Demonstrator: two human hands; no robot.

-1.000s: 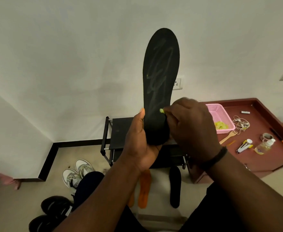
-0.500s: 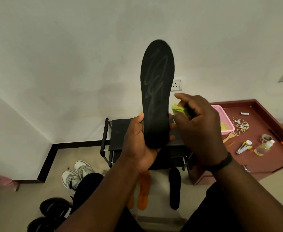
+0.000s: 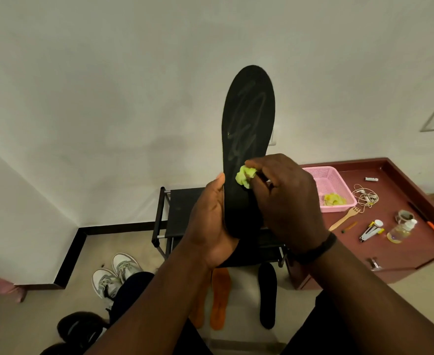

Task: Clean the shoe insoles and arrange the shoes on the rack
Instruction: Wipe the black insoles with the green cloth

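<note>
In front of the wall, the left hand [image 3: 212, 221] grips an upright black insole [image 3: 249, 119] while the right hand [image 3: 287, 198] pinches a green cloth [image 3: 245, 176] against it

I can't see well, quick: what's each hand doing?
Left hand: closed, holding the black insole upright.
Right hand: closed, pinching a green wad against it.

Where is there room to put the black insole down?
Bare floor lies between the black rack and the grey sneakers. In front of the rack it is crowded: orange insoles and another black one. The maroon table is cluttered.
</note>
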